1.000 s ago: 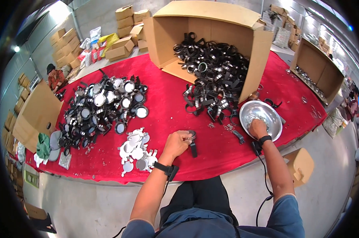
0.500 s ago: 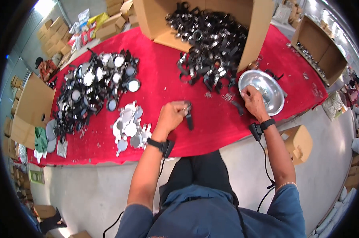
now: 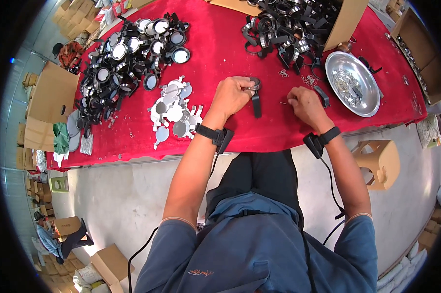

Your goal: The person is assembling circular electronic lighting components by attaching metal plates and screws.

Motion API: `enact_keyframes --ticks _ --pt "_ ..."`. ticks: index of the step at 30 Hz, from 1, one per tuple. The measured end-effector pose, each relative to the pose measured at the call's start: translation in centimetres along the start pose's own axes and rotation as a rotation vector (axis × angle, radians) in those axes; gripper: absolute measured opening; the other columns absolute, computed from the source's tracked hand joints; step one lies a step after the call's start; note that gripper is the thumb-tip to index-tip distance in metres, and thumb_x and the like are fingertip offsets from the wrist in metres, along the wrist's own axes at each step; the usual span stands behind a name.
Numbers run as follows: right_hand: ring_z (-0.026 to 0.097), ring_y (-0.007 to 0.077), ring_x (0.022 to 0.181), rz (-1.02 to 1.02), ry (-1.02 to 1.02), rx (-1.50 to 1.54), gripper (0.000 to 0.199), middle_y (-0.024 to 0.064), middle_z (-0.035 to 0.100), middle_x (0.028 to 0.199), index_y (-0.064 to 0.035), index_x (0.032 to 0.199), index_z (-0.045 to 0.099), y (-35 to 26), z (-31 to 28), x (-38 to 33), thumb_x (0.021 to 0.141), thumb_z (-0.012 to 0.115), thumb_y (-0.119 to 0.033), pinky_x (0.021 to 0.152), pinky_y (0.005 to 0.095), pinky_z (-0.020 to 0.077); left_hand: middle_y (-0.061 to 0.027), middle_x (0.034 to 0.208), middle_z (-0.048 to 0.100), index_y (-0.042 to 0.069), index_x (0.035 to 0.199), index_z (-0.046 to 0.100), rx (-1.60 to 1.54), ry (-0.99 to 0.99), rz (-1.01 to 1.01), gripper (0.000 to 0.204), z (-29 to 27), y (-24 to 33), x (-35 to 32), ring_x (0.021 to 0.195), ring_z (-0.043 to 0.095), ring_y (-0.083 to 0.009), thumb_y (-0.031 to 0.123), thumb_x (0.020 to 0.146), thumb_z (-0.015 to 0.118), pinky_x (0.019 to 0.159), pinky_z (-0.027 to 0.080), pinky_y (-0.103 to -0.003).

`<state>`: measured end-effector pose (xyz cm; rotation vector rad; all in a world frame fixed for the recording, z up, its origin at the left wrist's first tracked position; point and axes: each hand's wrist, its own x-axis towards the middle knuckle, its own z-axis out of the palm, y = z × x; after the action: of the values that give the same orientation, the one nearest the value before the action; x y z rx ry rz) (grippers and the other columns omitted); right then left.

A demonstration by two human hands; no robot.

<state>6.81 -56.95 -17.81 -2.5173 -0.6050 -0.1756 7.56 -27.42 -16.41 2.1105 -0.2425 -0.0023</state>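
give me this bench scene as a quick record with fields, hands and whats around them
left hand: holds a black ring part with strap against the red table cover
right hand: fingers pinched together on the cover, anything between them too small to tell
steel bowl: right of the right hand, small metal pieces inside
silver discs: loose heap left of the left hand
lensed black rings: pile at far left
black parts: pile spilling from a cardboard box
wrists: black bands with cables on both

Steel bowl [image 3: 371, 100], silver discs [image 3: 174, 113], cardboard boxes [image 3: 47, 105], wooden stool [image 3: 379, 156]
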Motion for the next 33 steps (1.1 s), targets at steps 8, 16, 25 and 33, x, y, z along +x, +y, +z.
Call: enact_keyframes --ticks 8,16,25,33 --pt "0.075 0.0426 0.098 -0.036 -0.138 -0.097 0.009 0.0206 0.076 0.101 -0.0016 0.098 0.077 -2.1 -0.3 1.2 0.093 0.079 -0.009 0.088 0.0549 0.059 -0.0171 0.138 0.08 0.0 0.131 0.082 -0.039 -0.042 0.018 0.034 -0.7 -0.7 0.1 0.118 0.078 -0.0239 0.002 0.096 0.081 0.104 0.06 -0.035" --pt "0.074 0.0421 0.092 -0.057 -0.04 0.013 0.007 0.019 0.073 0.096 -0.0001 0.096 0.07 -2.4 0.6 0.7 0.095 0.075 -0.006 0.082 0.0538 0.058 -0.0192 0.133 0.081 0.002 0.122 0.085 -0.167 -0.026 -0.043 0.031 -0.1 -1.0 0.2 0.115 0.081 -0.0299 -0.001 0.092 0.08 0.103 0.061 -0.038" --pt "0.069 0.0171 0.079 0.246 -0.004 0.705 0.013 0.0089 0.074 0.085 0.0024 0.111 0.078 -5.7 3.5 3.3 0.101 0.071 0.0 0.075 0.0343 0.0563 -0.0188 0.14 0.079 0.0 0.131 0.082 -0.032 -0.054 -0.014 0.035 -0.3 -0.5 0.2 0.129 0.074 -0.0248 -0.002 0.095 0.079 0.111 0.057 -0.035" --pt "0.067 0.0122 0.081 0.299 0.004 0.952 0.016 0.0044 0.078 0.092 0.0037 0.112 0.081 -5.0 5.8 4.6 0.102 0.07 -0.001 0.075 0.032 0.0564 -0.0201 0.137 0.08 0.002 0.126 0.085 -0.024 -0.035 0.001 0.032 -0.7 0.3 0.0 0.128 0.075 -0.0276 0.002 0.095 0.079 0.111 0.057 -0.037"
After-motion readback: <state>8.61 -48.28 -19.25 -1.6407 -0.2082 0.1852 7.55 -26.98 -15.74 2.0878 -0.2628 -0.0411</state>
